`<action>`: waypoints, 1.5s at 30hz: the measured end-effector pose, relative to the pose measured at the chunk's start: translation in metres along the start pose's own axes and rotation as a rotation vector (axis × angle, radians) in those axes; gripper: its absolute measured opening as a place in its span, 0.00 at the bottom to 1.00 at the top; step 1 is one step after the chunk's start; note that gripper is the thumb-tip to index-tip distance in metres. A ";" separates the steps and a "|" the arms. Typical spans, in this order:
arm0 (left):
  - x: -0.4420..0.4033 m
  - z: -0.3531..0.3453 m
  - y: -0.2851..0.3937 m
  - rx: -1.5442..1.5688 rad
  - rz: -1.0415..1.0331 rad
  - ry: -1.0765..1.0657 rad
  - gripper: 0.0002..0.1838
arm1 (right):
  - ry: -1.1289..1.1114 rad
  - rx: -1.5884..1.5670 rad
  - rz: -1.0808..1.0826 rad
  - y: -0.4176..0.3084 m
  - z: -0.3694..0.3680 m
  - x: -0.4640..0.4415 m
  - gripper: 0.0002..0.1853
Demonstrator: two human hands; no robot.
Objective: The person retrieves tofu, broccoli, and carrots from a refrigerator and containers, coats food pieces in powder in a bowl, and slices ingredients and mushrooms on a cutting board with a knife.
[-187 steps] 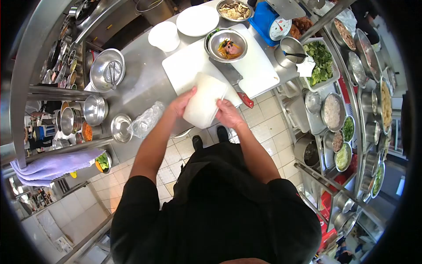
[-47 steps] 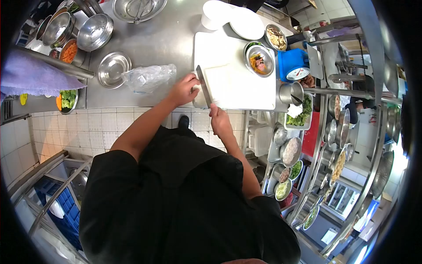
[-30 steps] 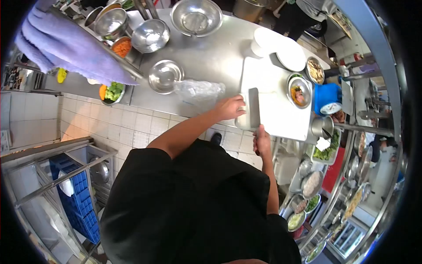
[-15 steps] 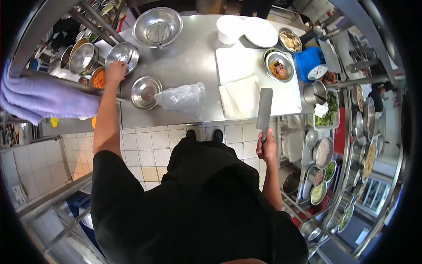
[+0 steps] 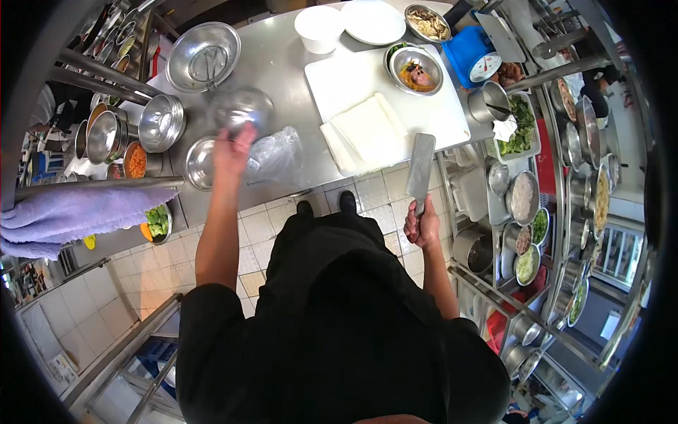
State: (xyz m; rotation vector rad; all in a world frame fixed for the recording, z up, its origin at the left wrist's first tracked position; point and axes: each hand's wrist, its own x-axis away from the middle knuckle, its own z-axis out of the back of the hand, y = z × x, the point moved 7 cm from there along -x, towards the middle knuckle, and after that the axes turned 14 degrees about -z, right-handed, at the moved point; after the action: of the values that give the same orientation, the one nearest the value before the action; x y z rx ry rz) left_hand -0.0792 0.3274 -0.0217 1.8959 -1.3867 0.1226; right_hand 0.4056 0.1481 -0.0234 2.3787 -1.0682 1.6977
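Observation:
My left hand (image 5: 233,150) grips the near rim of a metal bowl (image 5: 242,107), blurred by motion, over the steel counter. Just below it sit another metal bowl (image 5: 200,164) and a crumpled clear plastic bag (image 5: 275,157). My right hand (image 5: 422,226) is closed around the handle of a cleaver (image 5: 421,166). The blade points away from me, close to the near edge of a white cutting board (image 5: 445,127). On that board lie pale flat sheets (image 5: 369,133) and a metal bowl of mixed food (image 5: 418,72).
At left stand a stack of metal bowls (image 5: 162,124), a container of chopped orange food (image 5: 135,161) and a purple towel (image 5: 92,212) on a rail. Behind are a large metal bowl (image 5: 185,67) and a white tub (image 5: 319,32). A blue scale (image 5: 462,53) stands at right.
My left hand has lifted a metal bowl from the stack at left and carried it rightward over the counter. My right hand still holds the cleaver. The view has shifted.

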 end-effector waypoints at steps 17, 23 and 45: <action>0.132 -0.095 -0.160 -1.516 -1.108 -1.161 0.29 | -0.116 0.089 -0.211 0.064 -0.045 -0.056 0.34; 0.142 -0.105 -0.205 -1.620 -1.135 -1.067 0.29 | -0.231 0.298 -0.306 0.064 -0.099 -0.054 0.33; 0.091 -0.106 -0.189 -1.658 -0.429 -0.553 0.43 | 0.271 0.746 0.034 -0.127 0.020 -0.018 0.35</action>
State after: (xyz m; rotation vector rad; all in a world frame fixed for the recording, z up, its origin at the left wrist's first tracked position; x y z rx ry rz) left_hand 0.1543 0.3441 -0.0011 0.6768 -0.7413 -1.3921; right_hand 0.4875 0.2468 -0.0022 2.3392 -0.4765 2.6952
